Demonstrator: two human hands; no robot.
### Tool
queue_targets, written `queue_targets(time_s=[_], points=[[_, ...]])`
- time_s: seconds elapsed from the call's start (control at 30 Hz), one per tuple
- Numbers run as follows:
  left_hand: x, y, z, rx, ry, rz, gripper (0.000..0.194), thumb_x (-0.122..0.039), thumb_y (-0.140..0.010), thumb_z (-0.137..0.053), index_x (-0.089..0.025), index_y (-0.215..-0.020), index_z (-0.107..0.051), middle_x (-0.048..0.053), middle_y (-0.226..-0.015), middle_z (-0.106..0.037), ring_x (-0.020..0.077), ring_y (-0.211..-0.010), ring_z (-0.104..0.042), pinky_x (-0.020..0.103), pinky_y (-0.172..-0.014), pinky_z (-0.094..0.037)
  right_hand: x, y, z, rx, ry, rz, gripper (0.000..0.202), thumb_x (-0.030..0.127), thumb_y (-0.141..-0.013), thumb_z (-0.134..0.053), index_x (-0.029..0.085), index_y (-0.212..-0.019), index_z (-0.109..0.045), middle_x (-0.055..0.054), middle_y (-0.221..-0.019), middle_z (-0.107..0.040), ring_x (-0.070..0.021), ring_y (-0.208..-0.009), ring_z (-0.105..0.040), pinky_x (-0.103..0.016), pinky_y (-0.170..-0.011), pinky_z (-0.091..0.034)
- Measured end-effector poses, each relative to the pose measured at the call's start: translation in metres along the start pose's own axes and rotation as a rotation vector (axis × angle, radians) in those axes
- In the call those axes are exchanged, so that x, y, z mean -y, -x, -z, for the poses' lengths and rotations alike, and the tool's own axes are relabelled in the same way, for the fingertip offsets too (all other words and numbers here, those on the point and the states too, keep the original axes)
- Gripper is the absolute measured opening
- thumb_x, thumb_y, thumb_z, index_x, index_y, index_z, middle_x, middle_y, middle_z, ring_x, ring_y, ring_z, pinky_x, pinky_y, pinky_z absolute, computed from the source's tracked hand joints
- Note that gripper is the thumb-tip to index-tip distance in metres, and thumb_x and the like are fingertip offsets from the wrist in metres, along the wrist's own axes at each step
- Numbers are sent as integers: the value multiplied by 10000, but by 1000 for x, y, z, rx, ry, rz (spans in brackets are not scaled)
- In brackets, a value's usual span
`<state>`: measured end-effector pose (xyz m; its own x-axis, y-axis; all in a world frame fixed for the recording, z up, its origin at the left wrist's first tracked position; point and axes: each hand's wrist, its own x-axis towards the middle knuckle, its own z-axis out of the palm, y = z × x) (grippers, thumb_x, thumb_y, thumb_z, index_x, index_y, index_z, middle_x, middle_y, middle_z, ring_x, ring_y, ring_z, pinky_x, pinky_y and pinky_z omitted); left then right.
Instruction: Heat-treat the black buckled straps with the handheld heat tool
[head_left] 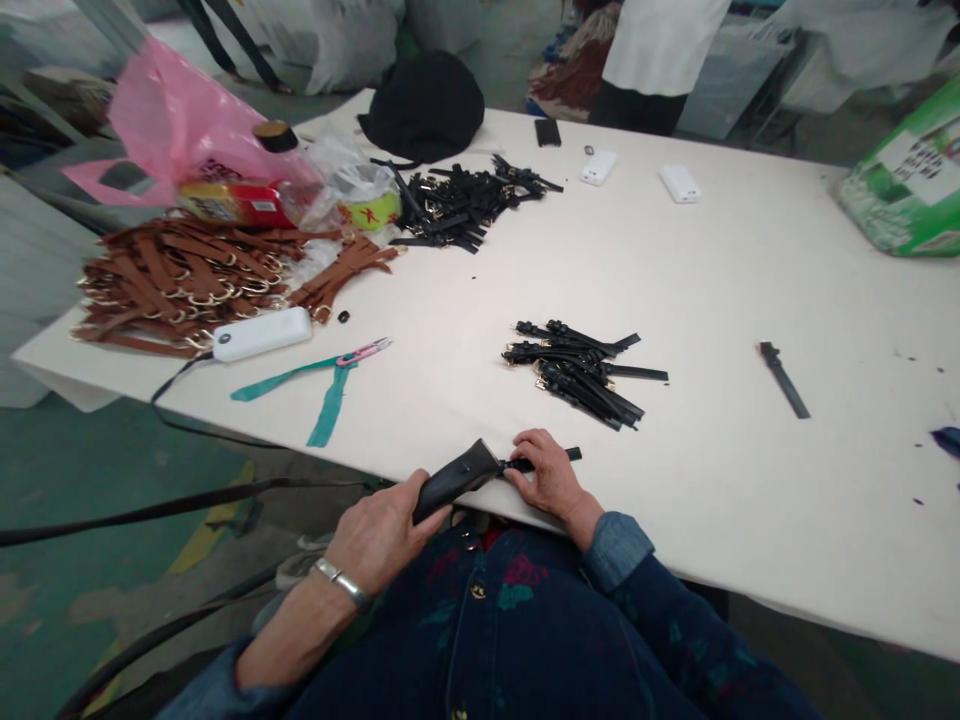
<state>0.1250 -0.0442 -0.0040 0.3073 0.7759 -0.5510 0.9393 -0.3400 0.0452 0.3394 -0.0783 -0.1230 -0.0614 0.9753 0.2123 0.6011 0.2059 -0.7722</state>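
Note:
My left hand (386, 530), wearing a metal bracelet, is closed round a black hand-held tool (457, 478) shaped like a hair clipper. The tool's head points right, at a small black buckle strap (574, 454) near the table's front edge. My right hand (549, 475) pinches that strap, and its flat end sticks out past the fingers to the right. Part of the strap is hidden under the fingers, and I cannot tell whether the tool touches it. Just beyond my right hand lies a bunch of black buckle straps (577, 365).
Brown straps (187, 270) with metal rings are heaped at left, near a white power bank (262, 334) and thread snips (364, 352) with teal ribbon. Black straps (457, 200) and a black cap (427, 105) lie behind. One strap (784, 380) and a green bag (911, 185) are at right.

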Motion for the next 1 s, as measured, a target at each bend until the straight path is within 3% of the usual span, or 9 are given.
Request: queue_targets(time_s=[0.1, 0.33, 0.53, 0.73, 1.0], points=[[-8, -3, -3, -4, -10, -46, 406, -552, -769, -324, -242, -990, -466, 61, -837, -647, 206, -773, -601, 283, -656, -408, -4, 1, 0, -1, -23, 14, 139, 157, -680, -570, 202, -810, -546, -67, -950, -514, -205, -927, -455, -372, -806, -401], [-8, -8, -7, 18, -33, -41, 424, -558, -769, -312, -238, -1008, -453, 73, -825, -645, 225, -777, -606, 306, -654, -418, -11, 0, 17, 156, -61, 131, 197, 177, -747, -540, 217, -938, -564, -68, -1024, -505, -193, -971, -458, -374, -835, -410], [-7, -6, -4, 23, -70, -60, 385, -536, -781, -313, -234, -982, -442, 67, -849, -636, 214, -780, -604, 306, -656, -422, -12, 6, 18, 151, 33, 126, 255, 188, -767, -530, 216, -1019, -551, -86, -1103, -481, -219, -1033, -422, -420, -874, -377], [-17, -4, -1, 8, -154, -123, 388, -500, -811, -250, -224, -1030, -413, 66, -857, -601, 231, -734, -604, 334, -607, -438, -13, 4, 22, 188, 46, 151, 284, 181, -773, -523, 215, -1055, -535, -87, -1128, -471, -218, -1041, -410, -420, -874, -372], [-32, -15, 6, -9, -200, -181, 333, -437, -810, -305, -205, -1020, -417, 69, -840, -584, 232, -730, -602, 324, -600, -439, -16, 4, 21, 176, 30, 168, 313, 135, -772, -498, 211, -1075, -522, -85, -1116, -483, -211, -1025, -419, -413, -864, -380]])
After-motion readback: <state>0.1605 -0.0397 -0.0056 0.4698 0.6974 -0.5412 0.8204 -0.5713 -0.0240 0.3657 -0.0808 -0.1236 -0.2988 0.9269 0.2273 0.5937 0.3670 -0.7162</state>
